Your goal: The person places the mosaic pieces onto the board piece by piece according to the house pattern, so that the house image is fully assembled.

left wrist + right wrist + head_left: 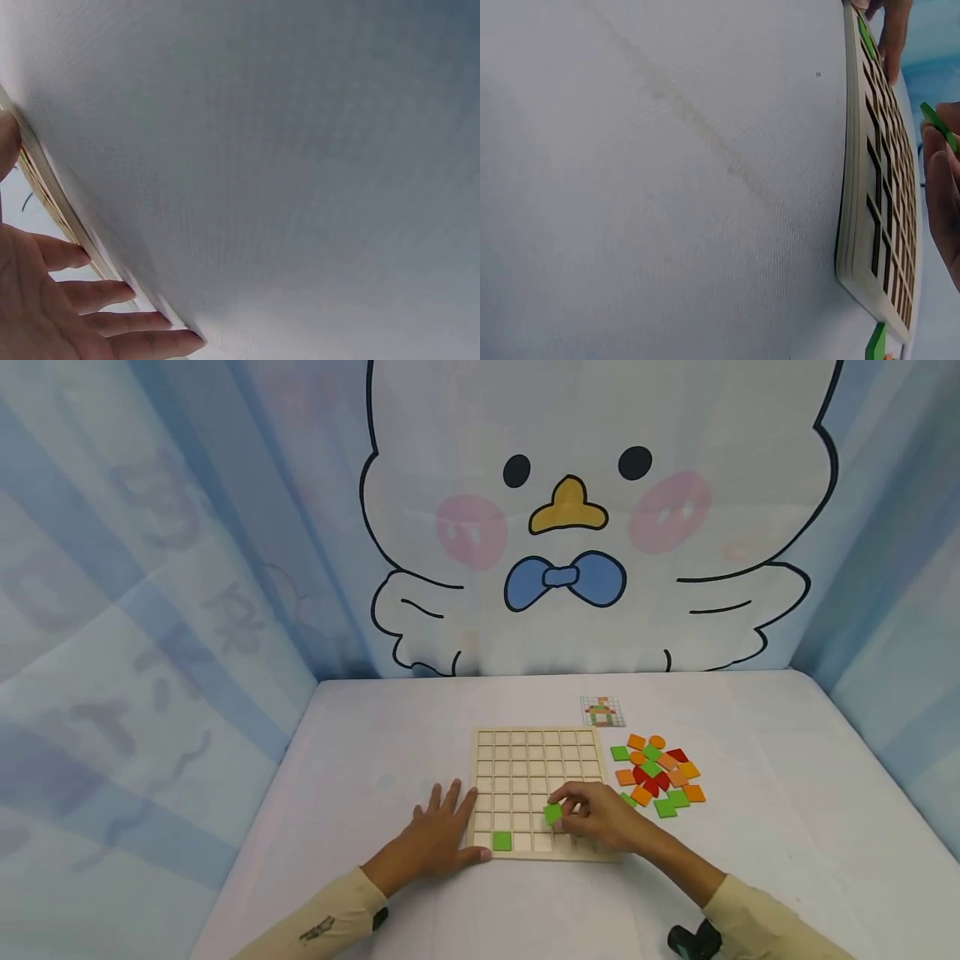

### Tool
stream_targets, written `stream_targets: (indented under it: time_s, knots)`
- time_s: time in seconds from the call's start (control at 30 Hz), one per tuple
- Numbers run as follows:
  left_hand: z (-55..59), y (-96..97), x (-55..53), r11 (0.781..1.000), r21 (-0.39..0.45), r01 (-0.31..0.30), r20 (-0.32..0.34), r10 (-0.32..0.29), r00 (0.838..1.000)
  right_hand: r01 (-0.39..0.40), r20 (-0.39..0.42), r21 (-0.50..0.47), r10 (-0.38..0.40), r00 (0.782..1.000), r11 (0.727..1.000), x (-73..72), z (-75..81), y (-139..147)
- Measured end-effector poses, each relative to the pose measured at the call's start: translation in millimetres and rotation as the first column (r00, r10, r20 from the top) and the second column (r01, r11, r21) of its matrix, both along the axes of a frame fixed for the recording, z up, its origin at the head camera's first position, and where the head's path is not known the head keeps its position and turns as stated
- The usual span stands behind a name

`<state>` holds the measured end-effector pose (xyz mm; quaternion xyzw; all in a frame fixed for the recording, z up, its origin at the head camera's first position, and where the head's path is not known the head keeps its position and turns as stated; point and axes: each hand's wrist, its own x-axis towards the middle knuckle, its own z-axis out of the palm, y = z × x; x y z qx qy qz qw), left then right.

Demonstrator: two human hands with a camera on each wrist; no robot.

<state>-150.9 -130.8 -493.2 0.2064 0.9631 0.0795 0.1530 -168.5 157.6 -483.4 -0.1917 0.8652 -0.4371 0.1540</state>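
Note:
A wooden grid board (538,853) lies on the white table with one green square tile (502,841) in its front row, second cell from the left. Above the board, my right hand (600,814) pinches another green square tile (552,813) between thumb and fingers; the right wrist view shows this tile (939,126) tilted and off the grid. My left hand (435,837) rests at the board's left edge, fingers spread and straight, thumb by the front left corner. In the left wrist view, its fingertips (112,291) lie along the board's side.
Right of the board is a loose pile of orange, red and green tiles (651,769), squares and rounded shapes among them. A small pattern card (602,711) lies behind the board. Printed curtains (562,635) stand behind and beside the table (390,735).

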Motion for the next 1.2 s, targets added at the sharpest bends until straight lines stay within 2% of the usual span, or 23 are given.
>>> stream_targets:
  time_s: [0.2, 0.43, 0.67, 1.2]
  knots:
    - [-1.4, 1.2, -0.8, 1.0, 0.006, -0.014, 0.006, 0.014, 1.0, -0.021, 0.013, -0.007, 0.021, 1.0, 1.0, -1.0, 0.3, -8]
    - [-4.7, 2.0, -1.9, 1.0, 0.003, -0.027, 0.017, 0.027, 0.999, -0.051, -0.035, -0.003, 0.051, 0.998, 0.999, -2.6, 1.2, -17]
    - [-4.0, 2.2, -2.7, 1.0, 0.001, -0.029, 0.019, 0.029, 0.999, -0.06, -0.006, -0.027, 0.06, 0.998, 0.998, -4.0, 1.4, -30]
    - [-2.9, 2.0, -1.1, 1.0, 0.008, -0.018, 0.01, 0.018, 1.0, -0.093, -0.018, 0.031, 0.093, 0.995, 0.995, -8.5, -8.5, -53]
